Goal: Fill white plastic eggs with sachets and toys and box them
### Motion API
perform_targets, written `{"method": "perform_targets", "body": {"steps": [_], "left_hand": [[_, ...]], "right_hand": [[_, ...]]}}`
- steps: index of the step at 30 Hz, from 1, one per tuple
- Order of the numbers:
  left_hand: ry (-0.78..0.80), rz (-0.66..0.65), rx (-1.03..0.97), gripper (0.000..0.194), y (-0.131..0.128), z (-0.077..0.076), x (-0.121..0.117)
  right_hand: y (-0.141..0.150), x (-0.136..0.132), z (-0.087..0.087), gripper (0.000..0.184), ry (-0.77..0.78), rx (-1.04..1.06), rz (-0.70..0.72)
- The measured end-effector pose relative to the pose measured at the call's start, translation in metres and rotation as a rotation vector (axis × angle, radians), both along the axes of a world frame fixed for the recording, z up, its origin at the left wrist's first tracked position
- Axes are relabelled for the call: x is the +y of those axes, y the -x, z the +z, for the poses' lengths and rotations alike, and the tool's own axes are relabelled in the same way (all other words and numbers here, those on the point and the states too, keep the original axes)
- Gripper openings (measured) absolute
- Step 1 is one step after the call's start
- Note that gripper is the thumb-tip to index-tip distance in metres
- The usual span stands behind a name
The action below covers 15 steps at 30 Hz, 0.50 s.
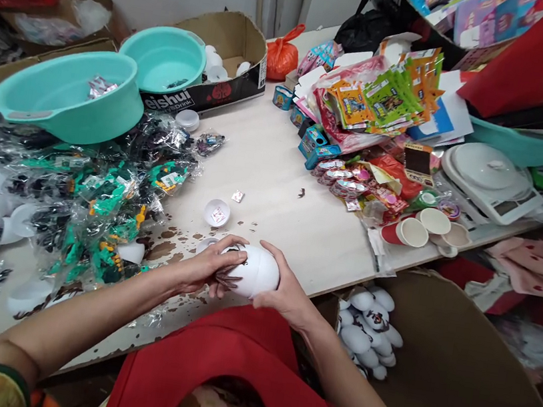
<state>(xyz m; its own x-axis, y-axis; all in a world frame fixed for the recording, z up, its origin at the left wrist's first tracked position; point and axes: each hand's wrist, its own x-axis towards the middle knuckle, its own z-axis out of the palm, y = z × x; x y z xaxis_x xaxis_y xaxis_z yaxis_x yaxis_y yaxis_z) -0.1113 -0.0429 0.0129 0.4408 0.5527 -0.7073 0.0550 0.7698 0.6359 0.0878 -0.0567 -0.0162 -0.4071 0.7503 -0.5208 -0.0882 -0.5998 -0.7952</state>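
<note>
From where I stand, with twelve o'clock straight ahead of the worker, a white egg-shaped capsule (265, 270) sits between both hands, above the table's (278, 157) near edge. Its long axis runs roughly from nine to three o'clock, across the body, and a seam circles its middle. The left hand (209, 267) grips the nine o'clock end, thumb on top, with dark brown marks or a brown piece showing there; I can't tell which. The right hand (286, 293) cups the rounded three o'clock end. Neither is nearer; both touch it. Between ten and eleven o'clock from the capsule, a white half-shell (208, 215) holds a small packet (218, 214), closer to the left hand. Toward four o'clock, nearer the right arm, a cardboard box (458, 385) holds more white capsules (356, 339).
</note>
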Motion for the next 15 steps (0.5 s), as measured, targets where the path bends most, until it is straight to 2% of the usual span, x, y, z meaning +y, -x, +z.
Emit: {"method": "perform_targets", "body": {"steps": [3, 7, 9, 12, 15], "left_hand": [[0.053, 0.130, 0.006, 0.049, -0.011, 0.010, -0.010], [0.059, 0.291, 0.059, 0.044, -0.024, 0.019, -0.017], [0.063, 0.284, 0.074, 0.045, -0.024, 0.017, -0.015], [0.068, 0.204, 0.092, 0.047, -0.019, 0.013, -0.011], [0.009, 0.118, 0.113, 0.050, -0.017, 0.012, -0.003]], "right_hand": [[-0.003, 0.000, 0.010, 0.100, 0.004, -0.067, 0.064], [0.001, -0.001, 0.019, 0.098, -0.011, -0.155, 0.039], [0.003, 0.000, 0.020, 0.098, 0.024, -0.148, 0.032], [0.003, 0.002, 0.019, 0.096, 0.097, -0.101, 0.041], [0.004, 0.001, 0.014, 0.097, 0.156, 0.028, 0.035]]}}
